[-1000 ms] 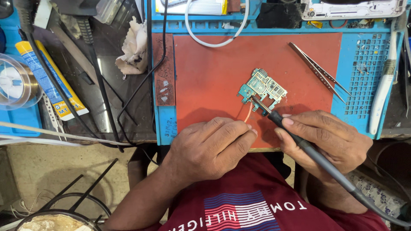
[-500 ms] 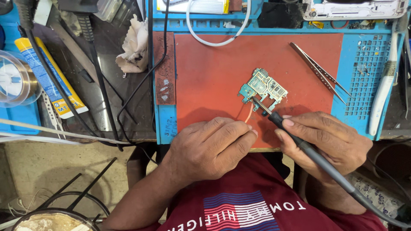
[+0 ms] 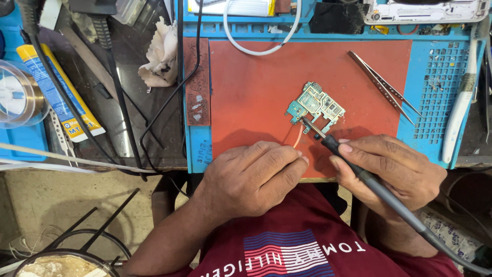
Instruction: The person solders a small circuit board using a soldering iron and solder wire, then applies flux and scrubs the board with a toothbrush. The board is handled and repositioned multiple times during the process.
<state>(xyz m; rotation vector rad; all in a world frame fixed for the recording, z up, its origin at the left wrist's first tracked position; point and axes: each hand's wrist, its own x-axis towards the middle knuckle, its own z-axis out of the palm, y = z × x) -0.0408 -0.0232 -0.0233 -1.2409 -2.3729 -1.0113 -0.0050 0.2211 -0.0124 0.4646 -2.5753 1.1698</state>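
Note:
A small green circuit board lies on the red work mat. My right hand grips a black soldering iron like a pen, and its metal tip touches the board's lower left edge. My left hand rests on the mat's near edge, fingers curled, pinching a thin orange wire that runs up to the board beside the iron's tip.
Metal tweezers lie right of the board. A blue tray frames the mat, with a white tool at its right. A white cable loop, crumpled tissue, a yellow-blue tube and black cables sit at back and left.
The view has shifted slightly. The iron's tip has crept a little up onto the board's edge; both hands stay in place.

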